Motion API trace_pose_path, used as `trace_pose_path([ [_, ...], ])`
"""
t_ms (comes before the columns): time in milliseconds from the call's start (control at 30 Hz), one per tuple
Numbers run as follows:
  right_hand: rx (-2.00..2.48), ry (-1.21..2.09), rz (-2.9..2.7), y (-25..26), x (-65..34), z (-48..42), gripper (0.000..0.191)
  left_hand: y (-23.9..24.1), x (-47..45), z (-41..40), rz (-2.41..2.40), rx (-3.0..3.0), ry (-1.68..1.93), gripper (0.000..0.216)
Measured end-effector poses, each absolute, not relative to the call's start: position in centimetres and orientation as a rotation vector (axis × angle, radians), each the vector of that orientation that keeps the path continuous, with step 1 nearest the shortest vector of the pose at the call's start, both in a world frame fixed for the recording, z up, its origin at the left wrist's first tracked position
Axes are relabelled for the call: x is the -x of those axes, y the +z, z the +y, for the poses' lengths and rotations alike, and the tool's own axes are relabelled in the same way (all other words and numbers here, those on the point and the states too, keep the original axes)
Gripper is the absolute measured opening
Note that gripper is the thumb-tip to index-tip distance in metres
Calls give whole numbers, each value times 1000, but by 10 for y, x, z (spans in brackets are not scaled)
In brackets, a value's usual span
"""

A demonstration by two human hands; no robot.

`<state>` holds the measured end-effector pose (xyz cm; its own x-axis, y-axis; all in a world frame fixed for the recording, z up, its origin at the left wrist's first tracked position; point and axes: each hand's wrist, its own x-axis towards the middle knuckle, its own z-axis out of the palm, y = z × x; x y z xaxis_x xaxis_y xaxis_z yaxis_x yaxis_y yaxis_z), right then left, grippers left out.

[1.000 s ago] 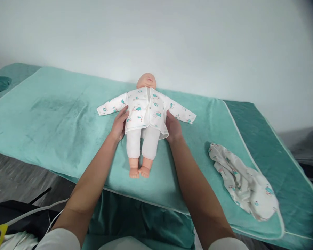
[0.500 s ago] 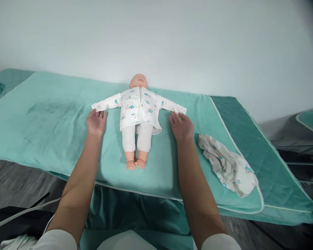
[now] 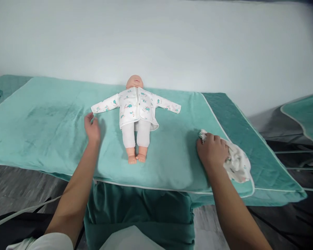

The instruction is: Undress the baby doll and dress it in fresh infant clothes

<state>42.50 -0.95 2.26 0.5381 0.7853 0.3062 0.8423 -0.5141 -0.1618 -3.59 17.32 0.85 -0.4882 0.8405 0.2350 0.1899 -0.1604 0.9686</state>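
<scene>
- In the head view, the doll (image 3: 136, 118) is lying face up on the mat (image 3: 167, 152), wearing its jacket (image 3: 127, 107) and white pants (image 3: 129, 135), both sleeves spreading wide.
- The right hand (image 3: 213, 151) is now resting on the cloth (image 3: 238, 161), to the right of the doll; half a second ago it was hovering by the doll's sleeve on that side. Its fingers are bending over the fabric, but whether they are gripping it I cannot tell.
- The left hand (image 3: 92, 128) is staying to the left of the doll, just below the sleeve cuff (image 3: 94, 109); it is holding nothing, fingers loosely curling, thumb standing apart. Whether it is touching the cuff, I cannot tell.
- So, to my eye, the handling is shifting from doll to cloth, with the jacket front looking not fully closed.
</scene>
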Motion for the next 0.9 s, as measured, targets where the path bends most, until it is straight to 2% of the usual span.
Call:
trace_pose_path([
  [100,2444,-13,-1474,42,-427,-6,37,12,24,140,1578,-1519,1617,29],
  [200,2144,356,-1505,75,-394,4,32,17,3,102,1434,-1740,1513,28],
  [300,1878,522,-1406,116,-341,16,30,22,-27,65,1264,-1968,1392,30],
  [400,1640,608,-1334,152,-295,31,27,26,-54,37,1110,-2216,1089,34],
  [500,1368,634,-1362,182,-264,48,20,34,-62,28,1071,-2195,925,39],
  [700,1071,849,-1460,240,-216,59,12,98,-31,37,765,-1654,1218,64],
  [800,985,962,-1454,266,-198,55,18,143,-19,29,692,-1780,1454,77],
  [900,853,1012,-1422,286,-186,51,26,180,-14,15,914,-2137,1624,90],
])
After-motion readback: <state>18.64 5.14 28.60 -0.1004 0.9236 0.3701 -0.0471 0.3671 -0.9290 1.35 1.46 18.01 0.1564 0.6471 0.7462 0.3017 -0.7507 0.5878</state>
